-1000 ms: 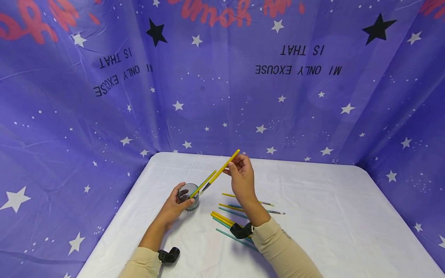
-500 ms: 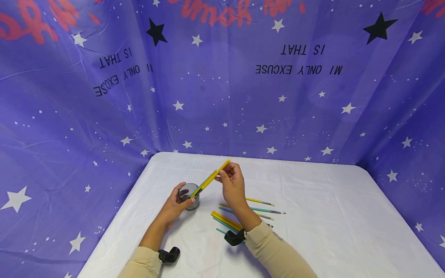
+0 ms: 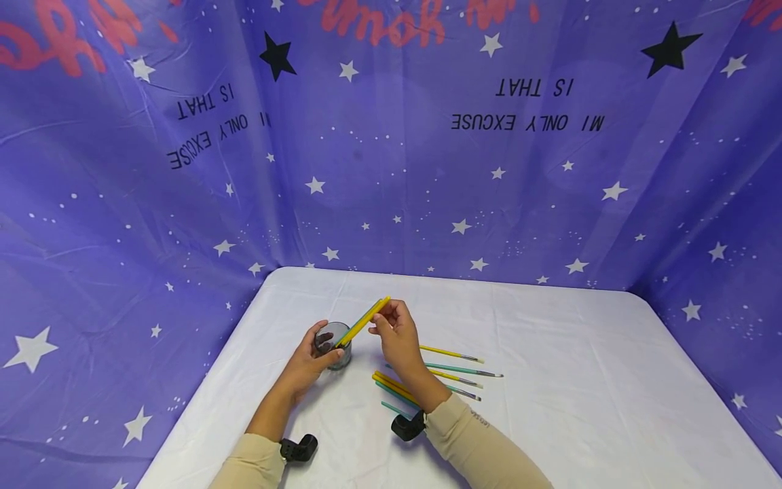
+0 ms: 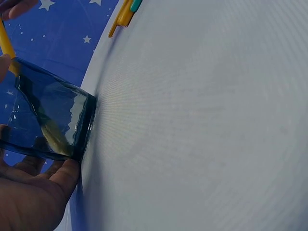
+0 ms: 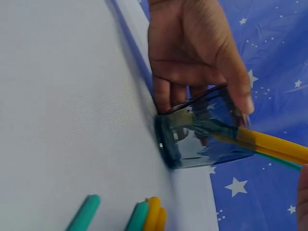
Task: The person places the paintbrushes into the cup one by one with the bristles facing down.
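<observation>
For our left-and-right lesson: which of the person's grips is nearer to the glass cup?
Left. The left grip is curled round the glass cup; the right grip is apart, to its right, pinching a yellow brush that reaches into it.

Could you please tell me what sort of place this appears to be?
Probably a makeshift tabletop filming corner: a white cloth-covered table, star-printed purple curtains hung around its far sides, and black wrist cameras.

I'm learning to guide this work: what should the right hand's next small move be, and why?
Probably the right hand should release the yellow brush: its lower end is inside the glass, beside a teal brush, and the left hand grips the glass.
</observation>
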The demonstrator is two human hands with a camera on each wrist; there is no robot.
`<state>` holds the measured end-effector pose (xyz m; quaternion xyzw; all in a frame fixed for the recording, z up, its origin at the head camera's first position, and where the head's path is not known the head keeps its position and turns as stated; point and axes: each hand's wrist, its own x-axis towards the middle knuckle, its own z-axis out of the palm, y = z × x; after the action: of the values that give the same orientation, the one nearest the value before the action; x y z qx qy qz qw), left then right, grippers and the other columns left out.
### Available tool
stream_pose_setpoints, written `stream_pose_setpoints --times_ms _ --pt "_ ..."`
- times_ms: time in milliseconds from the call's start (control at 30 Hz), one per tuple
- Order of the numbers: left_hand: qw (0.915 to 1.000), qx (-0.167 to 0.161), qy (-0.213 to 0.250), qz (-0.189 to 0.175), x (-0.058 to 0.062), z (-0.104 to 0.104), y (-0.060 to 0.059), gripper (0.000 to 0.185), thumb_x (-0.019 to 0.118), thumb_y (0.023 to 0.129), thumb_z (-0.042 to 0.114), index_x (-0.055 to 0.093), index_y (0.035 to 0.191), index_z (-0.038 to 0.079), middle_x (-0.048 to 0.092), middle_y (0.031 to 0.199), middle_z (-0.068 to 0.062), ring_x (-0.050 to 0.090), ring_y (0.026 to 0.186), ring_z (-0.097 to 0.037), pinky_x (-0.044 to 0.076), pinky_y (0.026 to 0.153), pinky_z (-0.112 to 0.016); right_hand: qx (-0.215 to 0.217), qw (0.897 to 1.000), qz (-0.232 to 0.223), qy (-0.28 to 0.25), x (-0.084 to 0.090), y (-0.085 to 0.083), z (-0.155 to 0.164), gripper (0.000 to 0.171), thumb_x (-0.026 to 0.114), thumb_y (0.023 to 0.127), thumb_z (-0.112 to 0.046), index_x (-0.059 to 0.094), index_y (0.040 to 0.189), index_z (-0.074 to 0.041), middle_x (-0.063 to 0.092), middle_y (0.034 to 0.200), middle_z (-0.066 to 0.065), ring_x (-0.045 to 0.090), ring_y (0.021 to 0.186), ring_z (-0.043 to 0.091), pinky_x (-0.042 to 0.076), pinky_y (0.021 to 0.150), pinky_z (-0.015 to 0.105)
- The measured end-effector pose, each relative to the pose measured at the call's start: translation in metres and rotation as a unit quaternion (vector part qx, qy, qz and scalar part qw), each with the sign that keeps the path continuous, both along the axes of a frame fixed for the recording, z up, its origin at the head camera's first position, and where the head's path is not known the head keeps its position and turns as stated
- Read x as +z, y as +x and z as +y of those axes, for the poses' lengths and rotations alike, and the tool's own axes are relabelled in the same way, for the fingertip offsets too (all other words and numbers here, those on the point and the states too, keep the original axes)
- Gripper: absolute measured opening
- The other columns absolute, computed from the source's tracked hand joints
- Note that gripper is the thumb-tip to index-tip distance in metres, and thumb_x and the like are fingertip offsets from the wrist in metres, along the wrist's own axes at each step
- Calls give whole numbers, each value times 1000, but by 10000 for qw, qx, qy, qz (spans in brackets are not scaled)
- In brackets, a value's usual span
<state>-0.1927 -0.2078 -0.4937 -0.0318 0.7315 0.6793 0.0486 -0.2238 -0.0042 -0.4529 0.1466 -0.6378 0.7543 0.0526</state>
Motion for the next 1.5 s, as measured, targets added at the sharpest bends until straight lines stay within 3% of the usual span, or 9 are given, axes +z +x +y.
stream_pose_setpoints --times_ms 167,333,433,567,733,967,1033,1333,1500 --pt "10000 -7 -61 63 0 1 1 84 74 89 13 24 156 15 39 148 -25 41 135 -38 36 106 -49 56 9989 -55 460 -6 -2 2 15 55 99 2 51 113 6 56 103 18 59 101 41 56 80 33" --pt "10000 -34 -50 55 1 1 0 82 74 89 13 25 155 14 39 147 -26 43 133 -37 38 104 -45 137 9932 80 1157 -12 -9 12 17 59 99 -6 54 112 3 60 103 13 60 99 38 56 78 32" --pt "10000 -35 -45 36 1 1 0 82 74 89 12 25 155 14 39 148 -26 42 134 -37 38 104 -45 278 9843 169 1736 -15 -16 23 17 60 99 -8 56 112 2 61 102 10 61 94 29 55 77 31" --pt "9999 -85 -55 21 3 0 1 82 73 90 12 24 155 13 37 149 -26 40 135 -38 37 106 -46 535 9634 394 2596 -17 -25 40 15 61 98 -10 58 111 -2 63 98 4 60 90 18 51 73 30" --pt "9999 -43 -110 10 5 0 1 83 74 89 13 24 156 15 38 149 -25 39 136 -38 35 108 -50 894 9272 629 3582 -17 -38 58 15 62 98 -8 60 112 -4 62 95 0 58 88 17 49 73 32" --pt "10000 -63 -52 -36 3 0 0 83 74 89 13 24 156 15 35 151 -25 38 137 -39 34 109 -52 1360 8333 1387 5176 -15 -50 75 15 63 95 -3 64 111 -2 61 95 3 56 85 18 49 78 38" --pt "10000 -63 -70 -21 3 0 0 83 74 89 13 24 155 15 35 152 -25 36 138 -40 33 109 -53 1456 8124 1557 5428 -15 -51 79 15 63 95 -2 64 110 -2 62 94 5 57 86 19 49 80 39" --pt "9999 -100 33 71 6 0 2 82 72 90 9 23 156 14 36 149 -26 40 136 -38 37 105 -44 1427 7528 1552 6235 -22 -56 83 13 63 96 -6 68 107 -9 63 89 1 57 80 16 50 78 37" --pt "9999 -142 41 33 5 1 3 82 71 91 10 20 156 13 34 151 -26 37 137 -40 37 106 -47 1482 7171 1629 6613 -28 -57 81 10 62 98 -9 68 104 -14 62 89 -2 58 81 14 51 79 34"
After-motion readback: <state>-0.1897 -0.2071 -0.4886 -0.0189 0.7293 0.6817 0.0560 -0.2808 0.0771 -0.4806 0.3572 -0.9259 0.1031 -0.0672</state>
